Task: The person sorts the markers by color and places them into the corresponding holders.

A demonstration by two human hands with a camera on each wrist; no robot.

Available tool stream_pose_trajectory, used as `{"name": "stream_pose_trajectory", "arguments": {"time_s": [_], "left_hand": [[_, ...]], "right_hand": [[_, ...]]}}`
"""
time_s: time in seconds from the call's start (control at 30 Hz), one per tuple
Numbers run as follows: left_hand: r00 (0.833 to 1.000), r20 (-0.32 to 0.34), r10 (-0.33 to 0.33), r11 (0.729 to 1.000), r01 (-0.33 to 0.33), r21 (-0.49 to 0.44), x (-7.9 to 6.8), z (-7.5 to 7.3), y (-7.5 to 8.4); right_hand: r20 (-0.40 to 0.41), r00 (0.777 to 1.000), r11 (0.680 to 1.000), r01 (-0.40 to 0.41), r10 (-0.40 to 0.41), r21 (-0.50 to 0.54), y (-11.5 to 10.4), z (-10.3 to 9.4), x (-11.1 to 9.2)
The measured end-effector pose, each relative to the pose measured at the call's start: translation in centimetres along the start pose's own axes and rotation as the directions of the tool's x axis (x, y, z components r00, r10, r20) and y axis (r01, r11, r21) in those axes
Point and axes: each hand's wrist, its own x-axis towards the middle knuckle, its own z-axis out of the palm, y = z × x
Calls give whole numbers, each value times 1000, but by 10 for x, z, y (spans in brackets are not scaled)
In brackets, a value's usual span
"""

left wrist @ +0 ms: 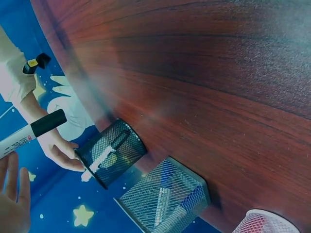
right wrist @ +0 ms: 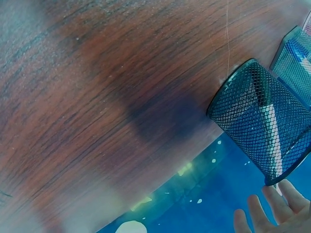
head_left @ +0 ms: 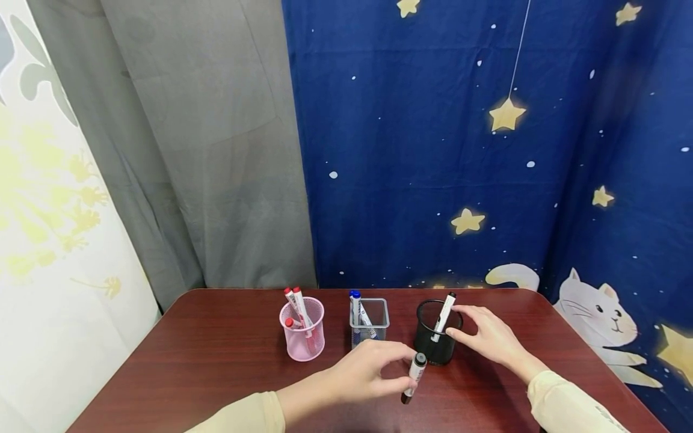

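My left hand pinches a black-capped whiteboard marker between thumb and fingertips, in front of the black mesh pen cup. The marker is tilted; in the left wrist view its black cap points toward the pen cups. At the right side of the black cup is my right hand, thumb and fingers parted around the rim. Another black-and-white marker leans inside that cup, its upper end close to my right fingertips. In the right wrist view the fingers are spread just beyond the cup's rim.
A grey mesh pen holder with blue-capped markers stands left of the black cup. Farther left is a pink mesh cup with several red-capped markers. All stand on a reddish-brown table before blue and grey curtains.
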Motion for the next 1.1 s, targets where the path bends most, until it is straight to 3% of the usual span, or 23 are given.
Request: {"name": "stream_pose_trajectory", "arguments": {"time_s": [0.57,1.1], "left_hand": [[997,-26,-76,995,74,-72,10,-3,-9],[983,0,-182,974,180,-138,22,-11,-13]], "right_hand": [[5,1000,1000,5,-5,-4,1,0,1],[11,1000,1000,6,-5,-12,1,-1,2]]}}
